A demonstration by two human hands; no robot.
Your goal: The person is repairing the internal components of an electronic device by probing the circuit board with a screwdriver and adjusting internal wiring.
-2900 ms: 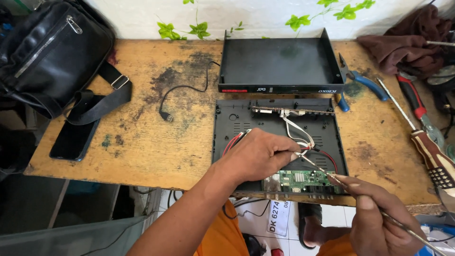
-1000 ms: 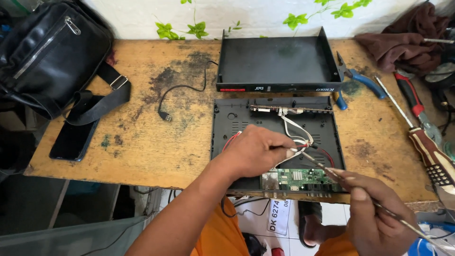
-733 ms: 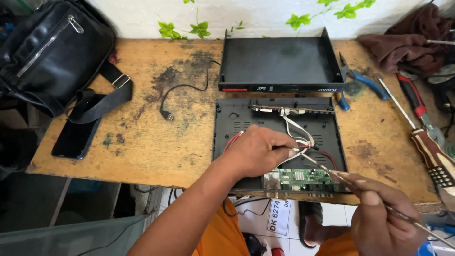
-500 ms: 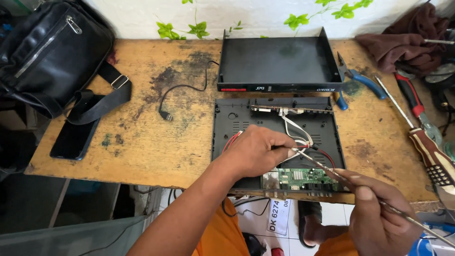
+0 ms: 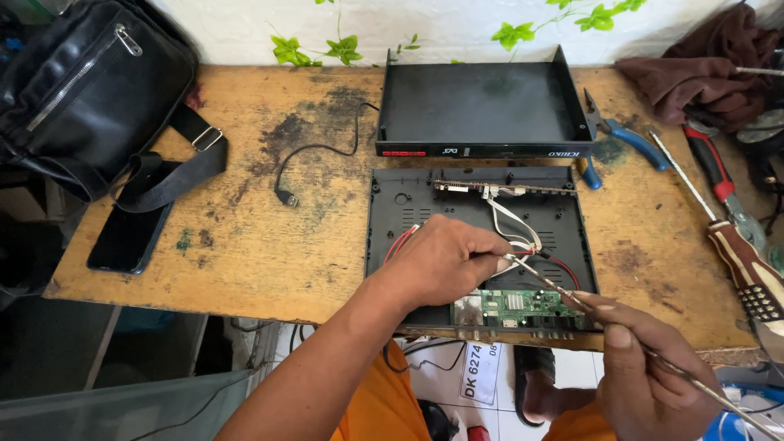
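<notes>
Wooden desk [image 5: 269, 237]: worn, stained top, filling most of the frame.

Black shoulder bag [image 5: 82, 90]: upper left of the frame, strap trailing down onto the desk.

Black cover tray [image 5: 482, 106]: upper centre, open side up, lying just above the opened case.

Opened black device case [image 5: 408, 208]: centre of the frame, lying flat on the desk, near edge at the desk's lower rim.

Dark cloth [image 5: 702, 69]: bunched in the upper right corner.

Left hand [image 5: 445, 261]: centre of the frame, resting inside the case, fingers curled and pinching the white wires.

Right hand [image 5: 653, 371]: lower right, clenched around the thin metal probe.

Dark phone [image 5: 129, 238]: left of centre, flat on the desk below the bag strap.

Green circuit board [image 5: 523, 306]: inside the case at its lower right, just below the left hand.

Brown-handled screwdriver [image 5: 747, 265]: right edge, lying diagonally.

Red-handled tool [image 5: 709, 167]: right side, just beside the screwdriver's shaft.

Blue-handled pliers [image 5: 625, 139]: upper right, beside the cover tray.

Thin metal probe [image 5: 551, 284]: running diagonally from the right hand up to the left fingertips, tip at the white wires.

Black cable [image 5: 314, 155]: upper centre-left, loose on the desk, plug end lower.

White wires [image 5: 510, 229]: inside the case, running from its upper edge down to the left fingertips.

Red wires [image 5: 398, 241]: inside the case, left of the left hand.
</notes>
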